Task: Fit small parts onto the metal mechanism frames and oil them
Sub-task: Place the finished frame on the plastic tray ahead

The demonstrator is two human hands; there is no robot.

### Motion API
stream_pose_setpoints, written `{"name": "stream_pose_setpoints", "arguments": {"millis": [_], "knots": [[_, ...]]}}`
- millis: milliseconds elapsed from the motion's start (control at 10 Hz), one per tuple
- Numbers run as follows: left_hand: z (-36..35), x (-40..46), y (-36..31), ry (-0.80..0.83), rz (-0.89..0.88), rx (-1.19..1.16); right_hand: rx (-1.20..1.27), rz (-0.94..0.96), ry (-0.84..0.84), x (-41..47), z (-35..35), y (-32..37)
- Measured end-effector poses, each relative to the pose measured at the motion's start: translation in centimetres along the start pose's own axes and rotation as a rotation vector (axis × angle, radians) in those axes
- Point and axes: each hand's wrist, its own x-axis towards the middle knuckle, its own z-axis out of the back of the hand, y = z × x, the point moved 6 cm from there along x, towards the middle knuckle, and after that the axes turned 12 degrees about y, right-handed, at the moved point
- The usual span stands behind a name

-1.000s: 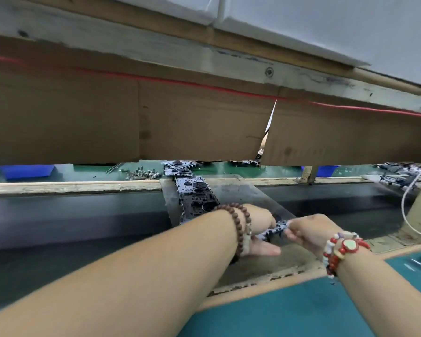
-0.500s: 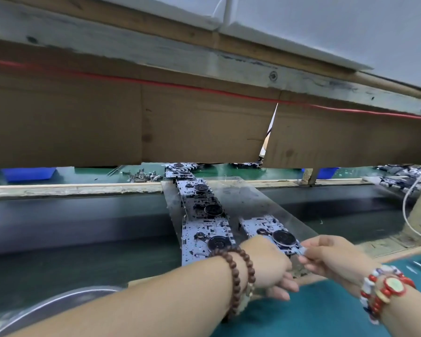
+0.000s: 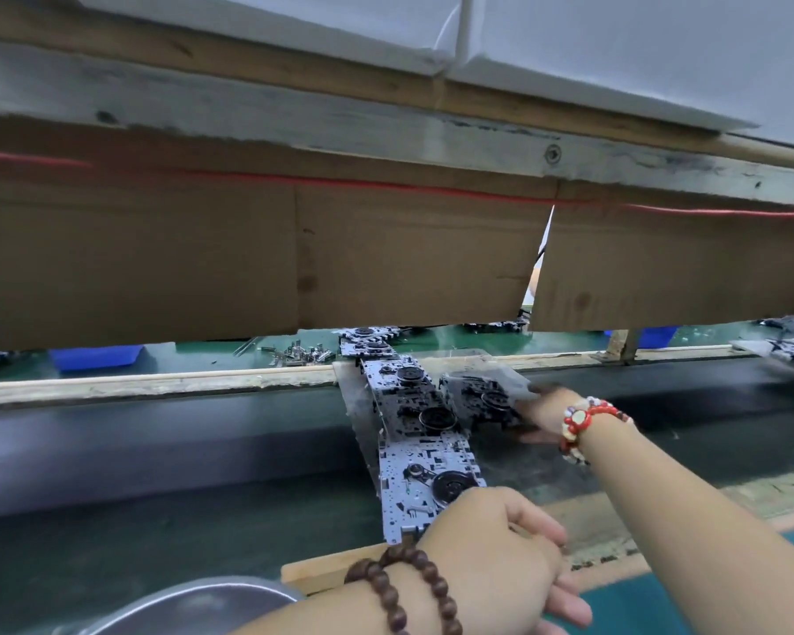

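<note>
Metal mechanism frames [image 3: 425, 469] in row on clear plastic sheet [image 3: 356, 405] bridging dark conveyor belt [image 3: 157, 451], toward worktop far edge. Right hand [image 3: 544, 412] at loose frame [image 3: 482, 401] beside row, apparently gripping; fingers blurred, cannot tell. Left hand [image 3: 500, 552] curled at nearest frame's near end, grasp hidden. Advice: keep loose frame flat, square to row. Steel bowl [image 3: 189, 607] cut off.

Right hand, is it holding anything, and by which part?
The right hand grips a metal mechanism frame by its right edge, on the clear plastic sheet.
</note>
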Motion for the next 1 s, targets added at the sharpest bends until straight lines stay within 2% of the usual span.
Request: {"name": "stream_pose_setpoints", "arguments": {"millis": [200, 400, 500, 600, 700, 800, 900, 1000], "knots": [[0.3, -0.9, 0.0, -0.075, 0.039, 0.007, -0.203, -0.004, -0.088, -2.4, -0.8, -0.3], [0.5, -1.9, -0.5, -0.09, -0.048, 0.215, -0.268, -0.037, -0.22, -3.6, -1.1, -0.8], [0.7, -2.1, -0.2, -0.029, -0.083, 0.285, -0.348, -0.001, -0.142, -2.6, -1.9, 0.1], [1.0, -1.7, 0.1, 0.005, -0.067, 0.309, -0.328, -0.005, -0.039, -1.5, -3.1, 1.2], [2.0, -1.3, 0.3, -0.126, -0.041, 0.318, -0.365, -0.042, 0.023, -0.4, -3.8, 2.2], [2.1, -0.8, 0.6, -0.161, -0.011, 0.313, -0.639, -0.032, 0.008, 0.1, -3.8, 3.2], [1.9, -0.7, 0.6, -0.128, 0.002, 0.282, -0.792, 0.028, -0.06, -0.6, -3.8, 4.0], [1.6, -1.0, 0.5, -0.108, 0.002, 0.197, -0.859, 0.16, -0.059, -2.8, -4.5, 4.4]]}}
